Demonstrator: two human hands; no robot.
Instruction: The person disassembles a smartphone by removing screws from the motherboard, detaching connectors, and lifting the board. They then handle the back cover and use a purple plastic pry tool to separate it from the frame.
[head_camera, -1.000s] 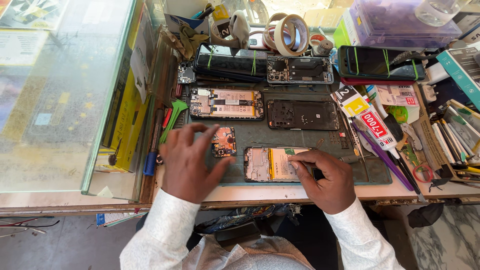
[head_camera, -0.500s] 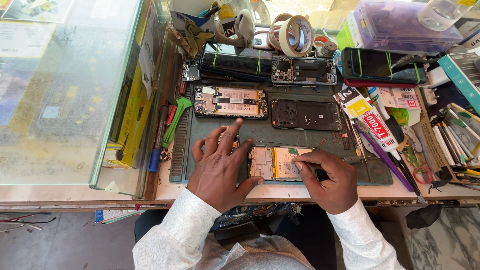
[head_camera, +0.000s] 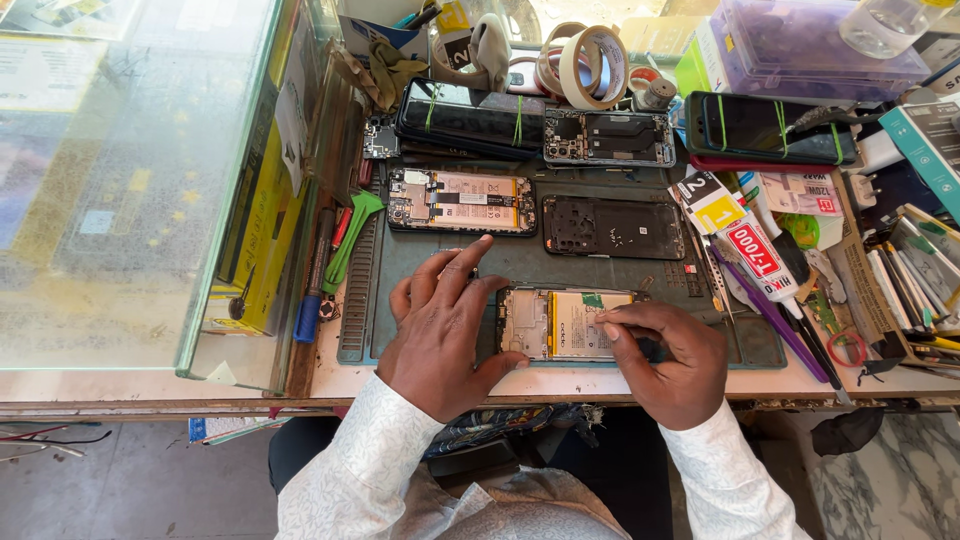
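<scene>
At the far left of the tabletop (head_camera: 330, 375) stands a glass display case (head_camera: 130, 180), with yellow boxes (head_camera: 255, 220) leaning against its side. Just beside it lie a blue-handled screwdriver (head_camera: 312, 290) and a green plastic pry tool (head_camera: 352, 235) at the edge of a dark green work mat (head_camera: 520, 262).

On the near part of the mat, the left hand (head_camera: 445, 330) lies flat with fingers spread, grasping nothing; its thumb presses against the left end of an opened phone (head_camera: 562, 324), steadying it. That phone lies lengthwise on the mat's front edge, its back off, showing a yellow battery and a metal frame. The right hand (head_camera: 665, 355) rests on the phone's right end with thumb and forefinger pinched together over the battery's upper edge, near a small green tab; whether they grip something tiny, I cannot tell.

Farther back on the mat lie another opened phone with an orange battery (head_camera: 462, 200) and, to its right, a black empty phone back cover (head_camera: 613, 226). Behind these sit a stack of dark phones bound with green rubber bands (head_camera: 472, 115) and rolls of tape (head_camera: 585, 62).

To the right lie glue tubes (head_camera: 760, 255), a banded black phone (head_camera: 770, 128), a purple plastic box (head_camera: 815, 45), and a crowded tray of small tools (head_camera: 920, 270).
</scene>
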